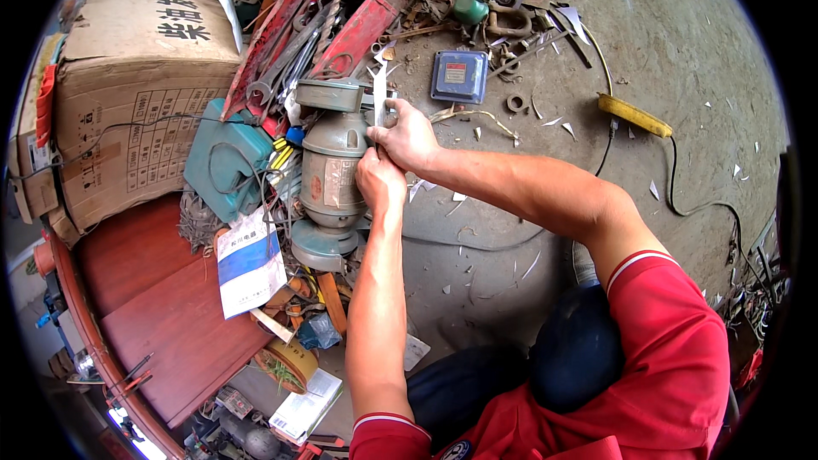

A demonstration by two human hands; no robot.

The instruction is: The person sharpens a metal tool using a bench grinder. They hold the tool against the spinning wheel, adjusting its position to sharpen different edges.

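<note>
A narrow white strip (380, 95), perhaps paper or thin plastic, stands out beyond my right hand (411, 136), whose fingers are closed on it. Just below, my left hand (382, 177) is closed and touches the right one; the strip's lower end is hidden between them, so what the left fingers grip cannot be made out. Both hands are at the right side of a grey-green bench grinder (331, 175) with a rounded motor body. The strip's upper part lies beside the grinder's far wheel guard (328, 95); whether it touches cannot be told.
Left of the grinder are a teal case (223, 153), a large cardboard box (141, 102) and a reddish wooden board (170, 315). Beyond it lie red metal channels (358, 34) and wrenches. A blue square box (460, 76), yellow power strip (635, 115), cables and white scraps are on the floor.
</note>
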